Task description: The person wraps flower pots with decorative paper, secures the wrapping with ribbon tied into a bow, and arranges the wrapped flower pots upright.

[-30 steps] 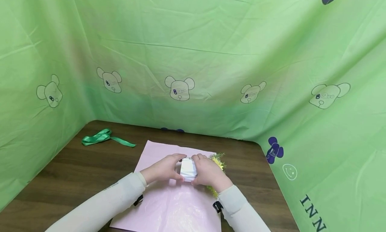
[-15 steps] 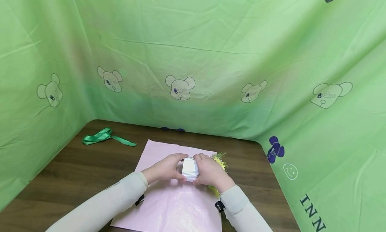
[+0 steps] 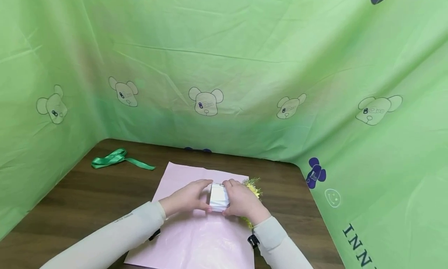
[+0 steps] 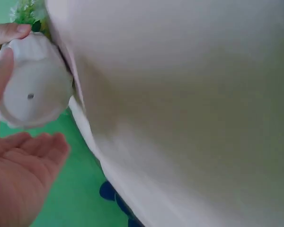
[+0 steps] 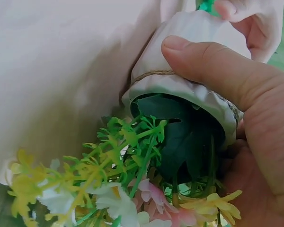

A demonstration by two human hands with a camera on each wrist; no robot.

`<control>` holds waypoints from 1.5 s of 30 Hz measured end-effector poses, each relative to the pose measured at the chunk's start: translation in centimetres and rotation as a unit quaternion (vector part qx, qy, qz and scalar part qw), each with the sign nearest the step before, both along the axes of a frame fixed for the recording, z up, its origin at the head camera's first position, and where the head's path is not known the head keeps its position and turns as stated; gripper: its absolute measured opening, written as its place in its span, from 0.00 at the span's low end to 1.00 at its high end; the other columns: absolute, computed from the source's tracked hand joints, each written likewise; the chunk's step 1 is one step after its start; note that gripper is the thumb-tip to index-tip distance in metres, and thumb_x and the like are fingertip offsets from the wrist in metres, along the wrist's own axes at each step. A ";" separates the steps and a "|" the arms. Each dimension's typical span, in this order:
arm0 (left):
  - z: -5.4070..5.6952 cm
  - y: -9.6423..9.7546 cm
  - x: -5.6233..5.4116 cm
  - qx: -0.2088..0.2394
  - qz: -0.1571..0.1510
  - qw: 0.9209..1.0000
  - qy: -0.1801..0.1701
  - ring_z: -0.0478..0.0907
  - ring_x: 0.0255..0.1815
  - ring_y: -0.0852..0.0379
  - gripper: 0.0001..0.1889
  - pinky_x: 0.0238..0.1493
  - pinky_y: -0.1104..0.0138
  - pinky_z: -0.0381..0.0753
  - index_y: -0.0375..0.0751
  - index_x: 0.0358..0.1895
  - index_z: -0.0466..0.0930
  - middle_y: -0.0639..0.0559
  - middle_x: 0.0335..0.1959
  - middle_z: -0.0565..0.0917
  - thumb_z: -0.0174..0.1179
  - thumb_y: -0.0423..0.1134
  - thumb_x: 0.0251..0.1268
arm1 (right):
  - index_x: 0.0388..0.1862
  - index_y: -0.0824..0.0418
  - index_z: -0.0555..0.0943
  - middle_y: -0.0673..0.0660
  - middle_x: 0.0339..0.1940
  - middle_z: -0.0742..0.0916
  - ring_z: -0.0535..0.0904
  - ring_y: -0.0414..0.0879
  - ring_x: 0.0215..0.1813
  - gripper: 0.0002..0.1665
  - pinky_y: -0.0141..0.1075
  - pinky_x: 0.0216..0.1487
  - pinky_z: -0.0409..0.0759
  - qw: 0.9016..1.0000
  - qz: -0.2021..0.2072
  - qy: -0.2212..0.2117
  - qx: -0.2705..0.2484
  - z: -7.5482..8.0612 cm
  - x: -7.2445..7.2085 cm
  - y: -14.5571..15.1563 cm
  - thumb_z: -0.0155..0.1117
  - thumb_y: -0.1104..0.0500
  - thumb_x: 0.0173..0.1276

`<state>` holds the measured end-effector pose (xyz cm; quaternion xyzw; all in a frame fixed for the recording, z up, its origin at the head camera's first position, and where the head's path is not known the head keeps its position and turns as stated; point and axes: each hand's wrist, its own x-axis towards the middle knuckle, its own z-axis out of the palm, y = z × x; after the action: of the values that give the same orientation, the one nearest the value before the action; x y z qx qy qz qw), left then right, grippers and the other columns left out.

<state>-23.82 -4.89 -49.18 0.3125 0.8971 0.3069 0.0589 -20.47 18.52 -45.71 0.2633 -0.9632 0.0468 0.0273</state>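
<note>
A white flowerpot (image 3: 219, 198) of artificial flowers lies on its side over a pink sheet of wrapping paper (image 3: 206, 238). Its base, with a small hole, faces the left hand (image 3: 185, 197). That hand stands by the base, fingers spread and loosely bent, with a gap to the pot in the left wrist view. The right hand (image 3: 245, 199) grips the pot's side, thumb on the white wall above a twine band (image 5: 154, 74). Yellow, white and pink flowers (image 5: 118, 203) with green stems stick out beyond the right hand. Dark green stuff (image 5: 184, 132) fills the pot's mouth.
A loose green ribbon (image 3: 117, 158) lies at the back left of the brown wooden table (image 3: 87, 199). Green printed cloth (image 3: 224, 59) hangs round the back and sides. A dark band (image 3: 253, 241) shows at the right wrist.
The left hand has drawn slightly away to the left from the pot's base. The right hand keeps its grip. The head view has shifted a little.
</note>
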 end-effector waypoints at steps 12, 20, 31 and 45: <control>0.2 -8.5 0.5 -0.174 0.210 0.962 0.005 0.74 0.49 0.35 0.28 0.47 0.44 0.80 0.28 0.45 0.80 0.34 0.43 0.77 0.79 0.45 0.48 | 0.65 0.62 0.72 0.53 0.50 0.82 0.79 0.45 0.46 0.56 0.42 0.52 0.82 1.000 -0.003 0.003 -0.008 -0.5 0.2 0.2 0.86 0.42 0.40; 0.7 -9.3 1.2 -0.163 0.247 0.955 -0.022 0.75 0.42 0.35 0.27 0.40 0.46 0.81 0.27 0.37 0.82 0.33 0.38 0.77 0.80 0.50 0.47 | 0.65 0.62 0.72 0.54 0.51 0.82 0.79 0.46 0.48 0.56 0.43 0.54 0.82 1.000 -0.011 -0.001 -0.020 -0.4 0.5 0.6 0.86 0.43 0.39; 1.3 -9.6 0.8 -0.181 0.222 0.957 -0.042 0.79 0.35 0.44 0.21 0.45 0.49 0.83 0.26 0.34 0.82 0.38 0.32 0.84 0.79 0.41 0.49 | 0.66 0.61 0.72 0.54 0.51 0.82 0.79 0.46 0.48 0.56 0.44 0.54 0.82 1.000 -0.012 -0.001 -0.016 -0.5 0.7 1.0 0.86 0.43 0.39; 1.3 -10.0 0.5 -0.170 0.230 0.954 -0.086 0.78 0.34 0.47 0.23 0.42 0.51 0.84 0.27 0.40 0.80 0.40 0.36 0.83 0.79 0.41 0.49 | 0.67 0.62 0.71 0.55 0.55 0.82 0.81 0.48 0.51 0.56 0.44 0.58 0.81 1.000 -0.012 -0.002 -0.021 -0.6 0.8 0.5 0.86 0.41 0.41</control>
<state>-23.34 -14.90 -47.88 0.0552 0.9751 0.1809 0.1161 -19.71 19.05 -46.27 0.2514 -0.9650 0.0678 0.0312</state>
